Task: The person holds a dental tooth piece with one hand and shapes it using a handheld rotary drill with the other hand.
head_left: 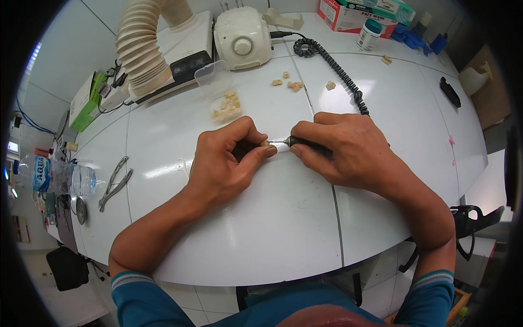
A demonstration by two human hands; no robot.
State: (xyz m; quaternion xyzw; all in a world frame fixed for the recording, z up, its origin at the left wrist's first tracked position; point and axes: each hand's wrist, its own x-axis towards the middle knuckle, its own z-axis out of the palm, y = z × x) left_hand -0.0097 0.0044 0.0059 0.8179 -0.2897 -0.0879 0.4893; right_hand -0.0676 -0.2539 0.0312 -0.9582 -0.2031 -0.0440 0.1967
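My left hand [223,155] pinches a small cream-coloured dental piece [265,144] between thumb and fingertips, which cover most of it. In my right hand [348,150] is a dark rotary handpiece [308,144], gripped like a pen. Its thin metal bur [278,141] points left and reaches to the piece; whether they touch I cannot tell. Beyond my left hand, a clear plastic box [243,104] with its lid up holds several tooth-coloured pieces [226,107]. More such pieces [296,86] lie loose on the white table [261,229] past my hands.
A coiled black cord [346,80] runs from a white control unit [242,41] toward my right hand. A ribbed suction hose [143,52] stands at back left. Metal pliers [114,183] and a water bottle [49,174] lie left. A white jar [369,37] stands near mask boxes [354,19].
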